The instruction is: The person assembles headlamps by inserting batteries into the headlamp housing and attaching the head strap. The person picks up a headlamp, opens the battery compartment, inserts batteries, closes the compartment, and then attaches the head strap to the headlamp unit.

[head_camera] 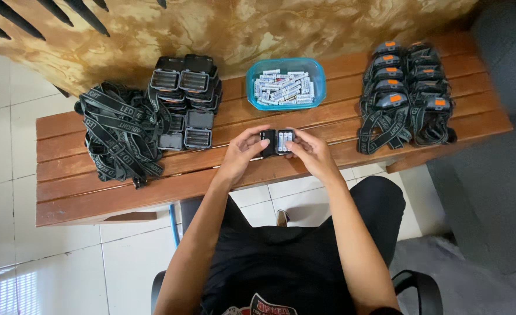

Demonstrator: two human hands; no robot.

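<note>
A small black headlamp body with its battery compartment open is held over the wooden bench; white batteries show inside it. My left hand grips its left side. Its right side is pinched by my right hand, whose fingers rest on the batteries. Just beyond the hands stands a blue plastic tub filled with several loose batteries.
A pile of black headlamps with open, empty compartments and tangled grey straps lies at the bench's left. Several closed headlamps with orange buttons are stacked at the right. White floor tiles and a chair surround my lap.
</note>
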